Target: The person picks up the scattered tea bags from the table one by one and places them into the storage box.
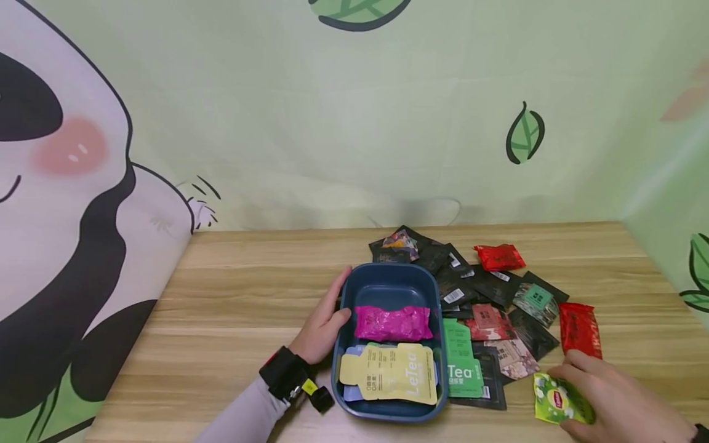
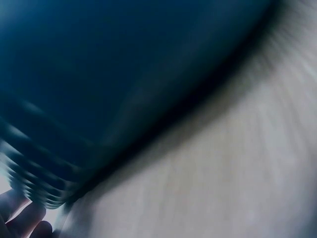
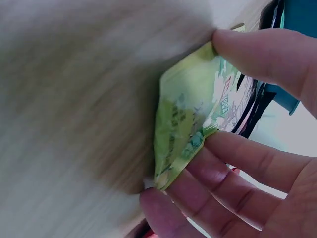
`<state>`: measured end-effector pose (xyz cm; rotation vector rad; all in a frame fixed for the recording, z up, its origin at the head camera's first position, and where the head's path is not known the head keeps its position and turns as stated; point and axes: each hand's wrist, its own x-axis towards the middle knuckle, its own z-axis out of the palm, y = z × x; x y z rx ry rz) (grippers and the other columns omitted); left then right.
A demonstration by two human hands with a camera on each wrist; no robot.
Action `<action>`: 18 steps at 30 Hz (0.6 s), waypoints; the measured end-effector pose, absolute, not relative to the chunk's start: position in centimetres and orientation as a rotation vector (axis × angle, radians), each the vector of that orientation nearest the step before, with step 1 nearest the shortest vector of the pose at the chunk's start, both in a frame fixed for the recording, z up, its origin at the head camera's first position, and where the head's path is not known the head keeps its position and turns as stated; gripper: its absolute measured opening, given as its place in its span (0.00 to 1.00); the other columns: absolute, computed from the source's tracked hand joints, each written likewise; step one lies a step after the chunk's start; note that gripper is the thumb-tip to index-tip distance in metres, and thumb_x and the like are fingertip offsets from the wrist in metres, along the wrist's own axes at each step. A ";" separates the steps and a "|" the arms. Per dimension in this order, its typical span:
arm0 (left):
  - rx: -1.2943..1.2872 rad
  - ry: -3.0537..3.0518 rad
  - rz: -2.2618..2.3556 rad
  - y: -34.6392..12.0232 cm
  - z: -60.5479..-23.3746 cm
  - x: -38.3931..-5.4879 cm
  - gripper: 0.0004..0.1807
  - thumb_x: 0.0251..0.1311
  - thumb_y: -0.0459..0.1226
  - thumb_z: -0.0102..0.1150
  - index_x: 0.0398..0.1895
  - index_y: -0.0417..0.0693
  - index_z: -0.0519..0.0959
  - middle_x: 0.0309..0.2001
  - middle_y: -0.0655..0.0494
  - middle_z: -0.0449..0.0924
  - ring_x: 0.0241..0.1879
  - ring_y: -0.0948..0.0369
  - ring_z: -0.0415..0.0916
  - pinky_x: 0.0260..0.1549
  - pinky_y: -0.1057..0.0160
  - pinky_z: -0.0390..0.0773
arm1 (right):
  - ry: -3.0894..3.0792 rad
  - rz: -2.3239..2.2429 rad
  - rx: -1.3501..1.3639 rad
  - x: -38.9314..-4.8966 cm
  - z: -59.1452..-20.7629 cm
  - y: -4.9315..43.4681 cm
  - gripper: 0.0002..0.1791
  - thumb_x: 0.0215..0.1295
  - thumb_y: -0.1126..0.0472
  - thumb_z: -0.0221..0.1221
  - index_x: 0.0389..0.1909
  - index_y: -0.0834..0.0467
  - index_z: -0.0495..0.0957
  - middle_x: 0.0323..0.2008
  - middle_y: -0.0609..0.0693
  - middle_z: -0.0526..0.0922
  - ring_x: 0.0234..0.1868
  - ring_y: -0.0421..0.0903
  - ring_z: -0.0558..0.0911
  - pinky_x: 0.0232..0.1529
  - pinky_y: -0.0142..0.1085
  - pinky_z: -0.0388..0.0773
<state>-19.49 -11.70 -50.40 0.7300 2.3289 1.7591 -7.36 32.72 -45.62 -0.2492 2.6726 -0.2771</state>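
In the head view my left hand point(image 1: 324, 326) rests along the left wall of a dark blue plastic bin point(image 1: 396, 277), its thumb at the rim and its fingers straight. Inside the bin lie a shiny magenta packet point(image 1: 393, 323) and a pale yellow LeTea packet point(image 1: 390, 372), with a blue packet point(image 1: 352, 392) partly beneath. At the lower right, my right hand point(image 1: 606, 391) pinches a yellow-green Lipton tea bag sachet point(image 1: 554, 399). The right wrist view shows the tea bag sachet point(image 3: 185, 116) between thumb and fingers, one edge close to the tabletop.
Black sachets point(image 1: 451, 286) lie heaped behind and right of the bin. Among them are a green LeTea packet point(image 1: 462, 363), a pink floral sachet point(image 1: 509, 357) and a red patterned one point(image 1: 490, 323). Two shiny red packets point(image 1: 580, 329) lie farther right on the wooden table point(image 1: 238, 295).
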 end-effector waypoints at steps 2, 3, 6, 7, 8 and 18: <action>0.731 2.322 1.765 -11.7 -50.4 -19.5 0.38 0.71 0.31 0.38 0.82 0.59 0.45 0.78 0.66 0.49 0.75 0.63 0.50 0.71 0.51 0.54 | 2.661 -0.270 -0.243 -7.5 -45.6 32.5 0.41 0.35 0.34 0.73 0.52 0.52 0.81 0.38 0.44 0.70 0.38 0.44 0.72 0.36 0.36 0.78; 0.732 2.320 1.768 -11.8 -50.4 -19.5 0.38 0.71 0.31 0.38 0.83 0.58 0.45 0.78 0.66 0.49 0.75 0.62 0.50 0.71 0.51 0.53 | 2.656 -0.266 -0.243 -7.5 -45.6 32.4 0.41 0.35 0.34 0.73 0.51 0.52 0.81 0.38 0.44 0.71 0.38 0.44 0.72 0.38 0.39 0.79; 0.741 2.316 1.772 -11.7 -50.4 -19.5 0.38 0.71 0.31 0.38 0.83 0.57 0.45 0.78 0.65 0.49 0.76 0.62 0.50 0.71 0.51 0.53 | 2.649 -0.264 -0.238 -7.6 -45.6 32.1 0.40 0.34 0.35 0.74 0.49 0.53 0.80 0.38 0.43 0.74 0.38 0.45 0.73 0.41 0.45 0.81; 0.742 2.317 1.771 -11.7 -50.4 -19.5 0.38 0.71 0.31 0.38 0.83 0.57 0.45 0.78 0.65 0.49 0.76 0.62 0.50 0.71 0.51 0.53 | 2.650 -0.266 -0.242 -7.5 -45.7 32.0 0.39 0.34 0.35 0.74 0.48 0.53 0.80 0.39 0.44 0.74 0.37 0.45 0.73 0.42 0.47 0.81; 0.744 2.317 1.770 -11.7 -50.4 -19.5 0.38 0.71 0.31 0.38 0.83 0.57 0.45 0.78 0.65 0.49 0.76 0.62 0.50 0.71 0.51 0.53 | 2.656 -0.263 -0.248 -7.5 -45.7 31.9 0.39 0.34 0.36 0.74 0.47 0.53 0.80 0.39 0.44 0.75 0.37 0.45 0.73 0.42 0.47 0.81; 0.757 2.360 1.740 -11.7 -50.2 -19.4 0.38 0.70 0.31 0.38 0.83 0.57 0.45 0.79 0.63 0.49 0.76 0.61 0.49 0.72 0.51 0.51 | 2.715 -0.158 -0.403 -7.8 -46.2 30.7 0.33 0.37 0.48 0.73 0.49 0.55 0.79 0.39 0.46 0.76 0.36 0.44 0.74 0.41 0.46 0.81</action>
